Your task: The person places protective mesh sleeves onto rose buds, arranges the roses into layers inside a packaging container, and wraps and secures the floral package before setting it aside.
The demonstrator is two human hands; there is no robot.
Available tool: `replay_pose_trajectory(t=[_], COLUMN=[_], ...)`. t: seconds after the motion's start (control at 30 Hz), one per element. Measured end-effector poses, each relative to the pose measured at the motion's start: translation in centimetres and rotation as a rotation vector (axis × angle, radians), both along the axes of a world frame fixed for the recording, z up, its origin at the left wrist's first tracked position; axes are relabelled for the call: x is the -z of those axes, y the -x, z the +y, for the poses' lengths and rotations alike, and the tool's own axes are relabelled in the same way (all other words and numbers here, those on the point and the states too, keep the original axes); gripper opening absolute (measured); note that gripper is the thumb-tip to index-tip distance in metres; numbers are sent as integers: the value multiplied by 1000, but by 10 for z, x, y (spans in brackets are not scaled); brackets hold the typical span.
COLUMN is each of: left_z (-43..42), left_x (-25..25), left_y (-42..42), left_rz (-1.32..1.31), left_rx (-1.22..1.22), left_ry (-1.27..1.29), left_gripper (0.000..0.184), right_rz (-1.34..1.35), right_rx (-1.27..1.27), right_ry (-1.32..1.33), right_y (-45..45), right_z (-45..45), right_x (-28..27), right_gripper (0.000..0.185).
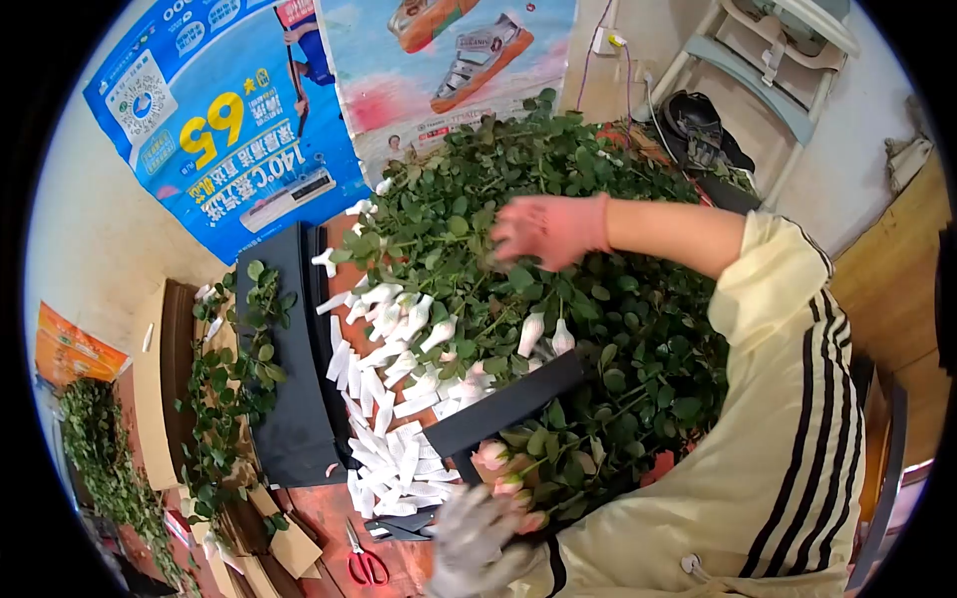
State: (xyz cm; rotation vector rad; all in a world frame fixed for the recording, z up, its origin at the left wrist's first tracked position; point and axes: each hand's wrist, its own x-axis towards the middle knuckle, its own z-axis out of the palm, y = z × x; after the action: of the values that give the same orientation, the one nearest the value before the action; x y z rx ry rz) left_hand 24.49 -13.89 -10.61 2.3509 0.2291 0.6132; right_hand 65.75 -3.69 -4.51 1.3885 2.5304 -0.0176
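Note:
My right hand (550,231), in a pink glove, reaches over a large heap of leafy rose stems (449,189). Its fingers are blurred against the leaves, so I cannot see whether they grip a stem. Low in the view, my left hand (474,543) wears a whitish glove and is smeared by motion. Close beside it are uncovered pink roses (493,456) on leafy stems. Many buds on the heap wear white net sleeves (389,314). Loose white sleeves (404,468) lie piled left of the roses. A black strip (503,404) lies slantwise between sleeves and stems.
Red-handled scissors (367,563) lie on the reddish table (317,508) near the front. A black panel (289,369) stands at the left, with cardboard (164,384) and rose stems beyond it. Posters (229,120) cover the wall; a pale folding chair (753,90) stands at back right.

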Motion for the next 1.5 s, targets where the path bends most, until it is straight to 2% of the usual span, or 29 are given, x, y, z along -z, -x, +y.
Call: replay_pose_trajectory(t=[0.03, 0.07, 0.13, 0.2, 0.27, 0.33, 0.43, 0.53, 0.57, 0.6, 0.63, 0.67, 0.73, 0.8, 0.87, 0.9, 0.97, 1.03, 1.07, 1.1, 1.17, 1.23, 1.27, 1.3, 1.33, 1.37, 1.4, 1.43, 1.5], left_z=[18, 39, 87, 153, 208, 265, 333, 369, 375, 379, 387, 381, 390, 406, 387, 387, 392, 398, 398, 397, 411, 414, 408, 398, 398, 399, 400, 400, 404], left_x=[-8, -17, -33, -12, -13, 0, 31, 50, 53, 59, 64, 81, 82, 109, 76, 85, 101, 110, 108, 104, 104, 108, 110, 108, 115, 116, 114, 113, 110], left_y=[5, 9, -3, -25, -59, -89, -133, -157, -160, -164, -163, -156, -155, -134, -132, -125, -112, -109, -112, -117, -130, -141, -149, -155, -154, -155, -156, -152, -141], left_rz=[-4, -7, -110, -115, -14, 147, 409, 680, 740, 799, 894, 736, 1045, 820, 947, 862, 767, 555, 553, 584, 633, 706, 750, 795, 757, 882, 1007, 1009, 971], left_rx=[-48, -93, -252, -408, -450, -381, -450, -593, -573, -541, -456, -573, -475, -478, -423, -468, -512, -627, -622, -611, -576, -552, -552, -573, -577, -548, -519, -471, -423], left_ry=[-3, -8, 5, 82, -338, -594, -612, -510, -499, -483, -418, -563, -432, -458, -349, -341, -349, -516, -518, -548, -558, -537, -556, -541, -529, -502, -474, -505, -485], left_gripper=[45, 46, 42, 43, 48, 50, 58, 68, 70, 72, 73, 61, 47, 36, 37, 41, 46, 56, 56, 62, 82, 81, 80, 73, 61, 53, 45, 33, 36], right_rz=[-142, -305, -272, -271, -340, -314, -189, -7, -35, 97, 231, 362, 556, 760, 906, 942, 798, 684, 656, 651, 640, 541, 327, 200, 282, -28, -201, -337, -260], right_rx=[-69, -34, -30, -34, -105, -120, -87, -36, 69, 169, 154, 145, 283, 492, 738, 887, 963, 869, 915, 916, 872, 514, 676, 614, 1060, 694, 804, 886, 708], right_ry=[-70, 93, 146, 126, 86, 66, -24, -112, -57, -96, -233, -368, -545, -677, -795, -871, -1177, -1408, -1464, -1466, -1404, -1370, -1291, -1017, -695, -868, -745, -483, -484], right_y=[-16, -15, -25, -24, -25, -29, -40, -44, -46, -59, -72, -84, -97, -93, -105, -107, -137, -175, -171, -167, -150, -74, -92, -77, -80, -90, -71, -49, -39], right_z=[-14, -22, -38, -47, -50, -54, -55, -60, -58, -63, -65, -67, -73, -75, -66, -62, -48, -31, -25, -19, 3, 21, 46, 59, 87, 109, 118, 120, 123], right_x=[14, 22, 52, 65, 75, 88, 105, 70, 62, 64, 60, 51, 28, -7, -37, -54, -80, -110, -132, -148, -180, -197, -193, -196, -180, -149, -130, -119, -77], right_gripper=[51, 54, 52, 42, 33, 27, 29, 36, 43, 39, 45, 52, 48, 40, 39, 39, 40, 42, 45, 45, 30, 29, 28, 50, 48, 51, 54, 63, 52])
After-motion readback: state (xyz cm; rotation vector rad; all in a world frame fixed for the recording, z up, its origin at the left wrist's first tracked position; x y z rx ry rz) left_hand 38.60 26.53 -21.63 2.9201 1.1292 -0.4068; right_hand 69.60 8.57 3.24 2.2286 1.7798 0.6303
